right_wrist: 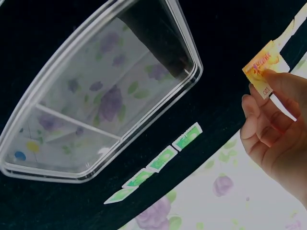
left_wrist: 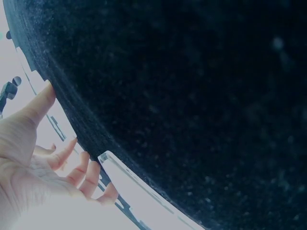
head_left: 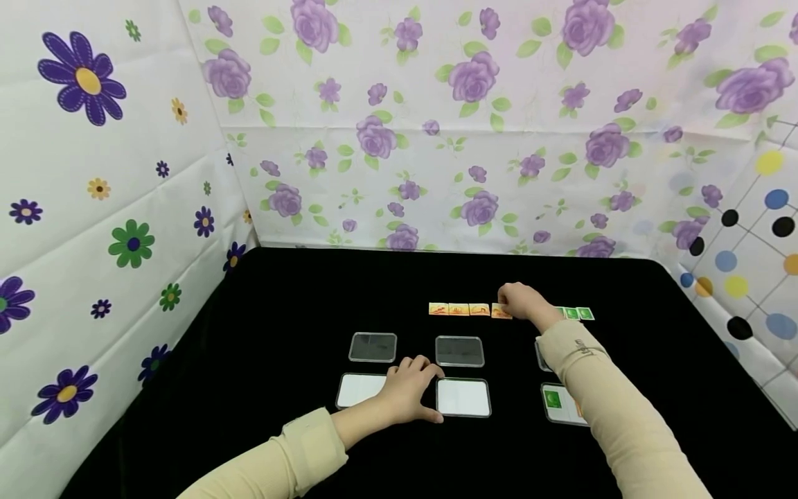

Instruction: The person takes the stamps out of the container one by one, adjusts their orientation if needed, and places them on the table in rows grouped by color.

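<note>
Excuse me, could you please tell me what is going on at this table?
A person's right hand pinches an orange stamp, near a row of green stamps. The left hand is open beside a white-lined plastic case. Another case, at the right, already has a green stamp in it.

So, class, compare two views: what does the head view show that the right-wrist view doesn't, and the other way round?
Only the head view: the left hand, the white-filled cases beside it and the daisy-patterned cloth at the left.

Only the right-wrist view: the held orange stamp's notched edge in clear detail, and flowers reflected in the clear case.

Both: the right hand, orange stamps, green stamps, dark tabletop and rose-patterned cloth.
</note>
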Available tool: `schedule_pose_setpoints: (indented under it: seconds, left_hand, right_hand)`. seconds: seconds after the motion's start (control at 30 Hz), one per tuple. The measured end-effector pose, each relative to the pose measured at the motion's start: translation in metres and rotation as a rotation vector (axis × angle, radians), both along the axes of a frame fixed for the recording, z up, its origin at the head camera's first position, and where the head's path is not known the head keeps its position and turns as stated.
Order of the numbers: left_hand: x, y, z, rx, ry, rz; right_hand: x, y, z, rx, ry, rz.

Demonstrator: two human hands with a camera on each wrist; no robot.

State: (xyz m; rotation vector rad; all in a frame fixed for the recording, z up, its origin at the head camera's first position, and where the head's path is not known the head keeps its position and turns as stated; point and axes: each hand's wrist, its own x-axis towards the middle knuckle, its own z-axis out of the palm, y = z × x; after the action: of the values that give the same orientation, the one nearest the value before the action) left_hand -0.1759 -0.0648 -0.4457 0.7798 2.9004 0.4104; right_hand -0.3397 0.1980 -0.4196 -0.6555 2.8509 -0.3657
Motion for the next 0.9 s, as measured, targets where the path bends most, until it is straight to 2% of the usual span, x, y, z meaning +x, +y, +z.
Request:
schedule_pose_setpoints:
  seconds: [0.27, 0.53, 0.9]
  left_hand:
    - [0.001, 0.0, 0.002, 0.003, -0.008, -0.001]
    - [0.0, 0.0, 0.0, 0.002, 0.003, 0.0]
    - [0.001, 0.0, -0.001, 0.008, -0.004, 0.01]
  right_hand:
    - [0.0, -0.007, -0.007, 0.014, 0.034, -0.073]
    - [0.001, -0.011, -0.003, 0.016, 0.038, -0.112]
    - [-0.002, -0.005, 0.003, 0.011, -0.025, -0.079]
